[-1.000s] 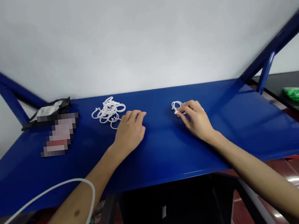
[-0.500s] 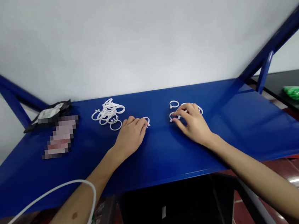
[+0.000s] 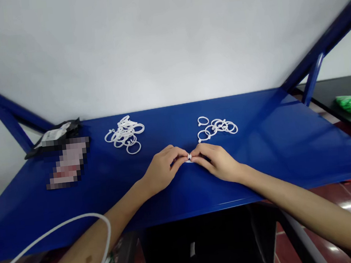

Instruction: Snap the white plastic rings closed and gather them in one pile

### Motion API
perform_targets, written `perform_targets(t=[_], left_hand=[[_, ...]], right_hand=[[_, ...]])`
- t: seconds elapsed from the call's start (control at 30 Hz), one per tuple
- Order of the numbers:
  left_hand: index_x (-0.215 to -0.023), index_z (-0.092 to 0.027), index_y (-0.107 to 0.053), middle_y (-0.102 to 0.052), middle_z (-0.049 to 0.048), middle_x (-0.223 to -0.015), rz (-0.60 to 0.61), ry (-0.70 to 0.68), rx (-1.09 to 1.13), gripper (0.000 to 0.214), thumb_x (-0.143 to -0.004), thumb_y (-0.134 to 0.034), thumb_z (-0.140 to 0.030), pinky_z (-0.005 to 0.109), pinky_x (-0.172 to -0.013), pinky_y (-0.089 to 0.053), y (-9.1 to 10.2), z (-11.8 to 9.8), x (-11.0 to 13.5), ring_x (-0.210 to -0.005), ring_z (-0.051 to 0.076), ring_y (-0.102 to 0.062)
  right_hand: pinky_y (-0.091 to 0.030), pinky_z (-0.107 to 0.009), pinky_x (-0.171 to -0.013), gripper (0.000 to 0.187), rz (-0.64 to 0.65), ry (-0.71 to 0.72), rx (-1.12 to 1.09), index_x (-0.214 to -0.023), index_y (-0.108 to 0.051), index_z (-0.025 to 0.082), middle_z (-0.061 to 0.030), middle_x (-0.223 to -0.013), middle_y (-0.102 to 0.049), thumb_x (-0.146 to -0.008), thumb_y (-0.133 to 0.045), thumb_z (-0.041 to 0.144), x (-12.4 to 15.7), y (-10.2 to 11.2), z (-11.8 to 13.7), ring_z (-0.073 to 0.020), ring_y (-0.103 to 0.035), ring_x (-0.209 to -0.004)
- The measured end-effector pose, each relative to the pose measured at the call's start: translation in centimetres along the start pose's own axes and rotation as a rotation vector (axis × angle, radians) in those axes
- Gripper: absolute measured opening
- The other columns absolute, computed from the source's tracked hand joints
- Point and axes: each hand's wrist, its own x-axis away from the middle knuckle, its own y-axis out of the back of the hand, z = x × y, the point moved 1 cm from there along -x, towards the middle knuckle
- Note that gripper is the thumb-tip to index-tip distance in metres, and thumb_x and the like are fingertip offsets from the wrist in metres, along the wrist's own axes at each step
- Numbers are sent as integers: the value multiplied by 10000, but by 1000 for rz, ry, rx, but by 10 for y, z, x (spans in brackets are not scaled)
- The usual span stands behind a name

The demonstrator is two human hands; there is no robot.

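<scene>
Left fingers [image 3: 179,153], right fingers [image 3: 198,151] — ring [image 3: 189,157] between

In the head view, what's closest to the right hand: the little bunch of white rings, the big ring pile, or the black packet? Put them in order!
From the right hand, pinching a white ring:
1. little bunch of white rings, just behind it.
2. big ring pile, back left.
3. black packet, far left.

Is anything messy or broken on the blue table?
Nothing looks broken or spilled. The left ring pile is a jumbled heap, and the right rings lie looser and flatter. The left hand and right hand pinch one white ring between them over the table.
</scene>
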Motion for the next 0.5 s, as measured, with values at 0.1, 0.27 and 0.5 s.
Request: perform_targets(t=[0.1, 0.27, 0.5], left_hand=[[-981, -189, -648, -717, -3, -884, 0, -112, -82, 101, -1006, -552, -170, 248, -776, -545, -3, 0, 2, -812, 129, -667], [-939, -174, -623, -714, 7, -841, -40, -234, -236, 208, -1051, -447, -183, 275, -742, -544, -9, -2, 5, -769, 148, -653], [-887, -157, -611, -719, 30, -805, -172, -426, -468, 243, -1026, -424, -91, 305, -678, -505, -15, -9, 10, -700, 156, -649]], right_hand=[[-521, -284, -743, 169, 8, 11, 12, -994, -634, 198, -39, -925, -701, -1041, -526, 319, 1, -3, 0, -151, -660, -818], [-509, -284, -725, 189, 7, 76, 79, -1009, -616, 181, -49, -903, -679, -1060, -478, 300, 2, -4, 3, -153, -632, -797], [-459, -286, -678, 289, 7, 220, 344, -925, -604, 163, -58, -811, -625, -1083, -401, 295, 4, -6, 10, -162, -543, -716]])
